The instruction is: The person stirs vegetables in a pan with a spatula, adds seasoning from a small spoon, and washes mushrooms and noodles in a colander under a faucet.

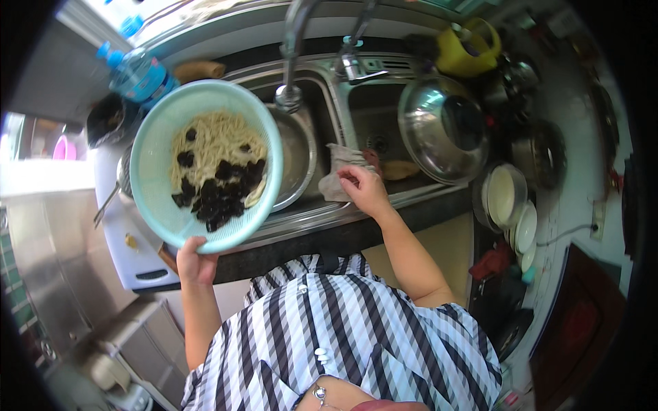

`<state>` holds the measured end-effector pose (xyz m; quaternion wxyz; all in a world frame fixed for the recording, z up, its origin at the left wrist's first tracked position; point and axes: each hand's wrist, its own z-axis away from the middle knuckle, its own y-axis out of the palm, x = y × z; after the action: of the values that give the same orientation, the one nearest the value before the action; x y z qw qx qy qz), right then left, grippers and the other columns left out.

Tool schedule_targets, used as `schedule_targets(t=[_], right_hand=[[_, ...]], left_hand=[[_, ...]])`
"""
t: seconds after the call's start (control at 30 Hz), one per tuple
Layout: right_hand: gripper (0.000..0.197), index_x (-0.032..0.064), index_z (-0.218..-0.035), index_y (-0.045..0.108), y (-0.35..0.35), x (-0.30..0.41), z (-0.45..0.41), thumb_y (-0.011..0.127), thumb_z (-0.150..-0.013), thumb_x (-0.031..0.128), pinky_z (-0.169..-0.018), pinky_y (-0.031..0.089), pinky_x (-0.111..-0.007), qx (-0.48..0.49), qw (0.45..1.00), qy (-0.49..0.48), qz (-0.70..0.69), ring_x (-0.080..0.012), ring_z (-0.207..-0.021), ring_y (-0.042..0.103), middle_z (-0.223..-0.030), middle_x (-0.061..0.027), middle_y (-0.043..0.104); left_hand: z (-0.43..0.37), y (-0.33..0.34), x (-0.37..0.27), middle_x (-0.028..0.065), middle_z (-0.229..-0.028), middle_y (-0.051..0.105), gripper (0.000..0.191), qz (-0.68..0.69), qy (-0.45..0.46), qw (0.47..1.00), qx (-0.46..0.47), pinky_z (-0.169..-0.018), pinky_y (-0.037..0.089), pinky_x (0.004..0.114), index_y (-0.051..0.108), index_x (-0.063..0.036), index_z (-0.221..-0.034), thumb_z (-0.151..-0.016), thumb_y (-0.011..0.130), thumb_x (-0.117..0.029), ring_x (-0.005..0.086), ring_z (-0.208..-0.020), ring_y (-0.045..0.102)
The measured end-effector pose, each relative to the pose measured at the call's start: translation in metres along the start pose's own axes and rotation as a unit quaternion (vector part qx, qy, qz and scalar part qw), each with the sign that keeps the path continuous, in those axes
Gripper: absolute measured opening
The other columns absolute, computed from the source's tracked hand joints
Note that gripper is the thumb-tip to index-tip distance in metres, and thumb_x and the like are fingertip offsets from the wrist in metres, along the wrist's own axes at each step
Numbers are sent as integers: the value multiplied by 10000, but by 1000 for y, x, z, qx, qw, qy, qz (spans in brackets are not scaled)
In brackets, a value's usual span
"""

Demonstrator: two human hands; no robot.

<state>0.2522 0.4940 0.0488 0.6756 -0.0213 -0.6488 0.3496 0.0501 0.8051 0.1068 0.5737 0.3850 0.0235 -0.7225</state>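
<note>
My left hand grips the near rim of a light-green plastic colander, held up over the left side of the sink. Inside it lie pale, noodle-like strips, with dark pieces that look like wood ear fungus heaped mostly on the near side. My right hand, fingers curled, is at a greyish cloth draped over the divider of the steel double sink. Whether the fingers grip the cloth or only hover over it is unclear. Partly hidden behind the colander, a metal basin sits in the left bowl.
A faucet reaches over the left bowl. On the right lean a large metal bowl and a yellow basket. Bottles stand at back left, above a white cutting board holding a small yellowish piece. Stacked bowls sit far right.
</note>
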Motion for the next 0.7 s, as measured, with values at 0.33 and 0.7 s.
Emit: schedule_targets(t=[0.33, 0.7], right_hand=[[129, 88, -872, 626, -83, -29, 57, 607, -745, 94, -578, 453, -307, -265, 952, 80, 131, -183, -609, 562, -702, -42, 572], [202, 21, -976, 618, -57, -43, 90, 594, -776, 18, -668, 484, -240, -312, 943, 111, -3, -123, -757, 608, -870, -61, 628]], left_hand=[[2, -10, 49, 99, -811, 513, 242, -103, -173, 980, 6, -722, 534, 462, 435, 25, -920, -689, 493, 69, 264, -716, 580], [4, 46, 53, 142, -1089, 526, 495, -210, -251, 943, 66, -935, 445, 451, 391, 31, -1160, -670, 458, 61, 288, -1002, 553]])
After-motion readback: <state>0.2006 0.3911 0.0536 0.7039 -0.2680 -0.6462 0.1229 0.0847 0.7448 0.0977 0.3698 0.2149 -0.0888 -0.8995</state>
